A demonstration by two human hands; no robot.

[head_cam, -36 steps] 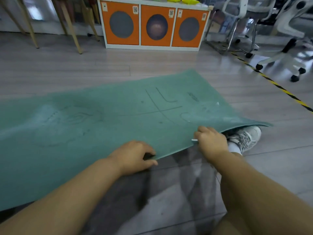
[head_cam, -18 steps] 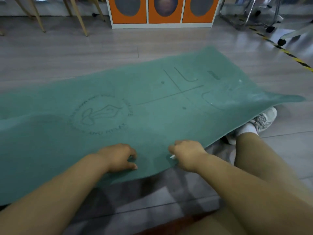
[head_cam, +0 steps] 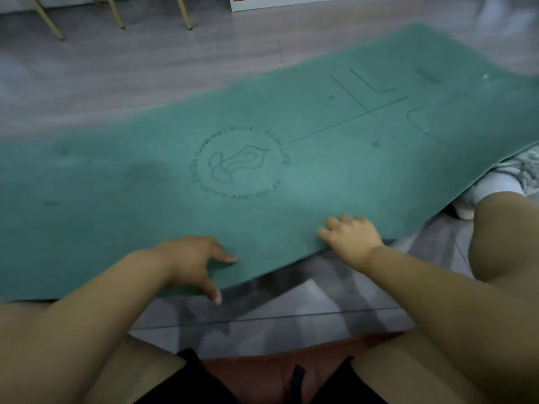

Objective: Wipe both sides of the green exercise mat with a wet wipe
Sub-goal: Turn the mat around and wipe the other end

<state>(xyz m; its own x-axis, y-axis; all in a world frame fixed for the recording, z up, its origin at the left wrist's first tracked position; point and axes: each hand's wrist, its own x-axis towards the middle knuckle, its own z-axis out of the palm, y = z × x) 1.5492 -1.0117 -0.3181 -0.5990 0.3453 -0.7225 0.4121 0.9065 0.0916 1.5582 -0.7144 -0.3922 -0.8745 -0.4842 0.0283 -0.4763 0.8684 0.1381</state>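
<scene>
Nearest us, our left hand (head_cam: 192, 260) rests on the near edge of the green mat (head_cam: 180, 176) with fingers spread and loose, gripping nothing, apparently steadying it. Just beyond, our right hand (head_cam: 351, 239) curls over that same edge, which lifts off the grey floor (head_cam: 145, 71) here, we judge so the mat can be turned; no wet wipe shows. A white shoe (head_cam: 495, 185) pokes out beneath the raised edge.

Mat (head_cam: 262, 176) cut off left and right; right hand (head_cam: 350, 240) fingertips hidden.
</scene>
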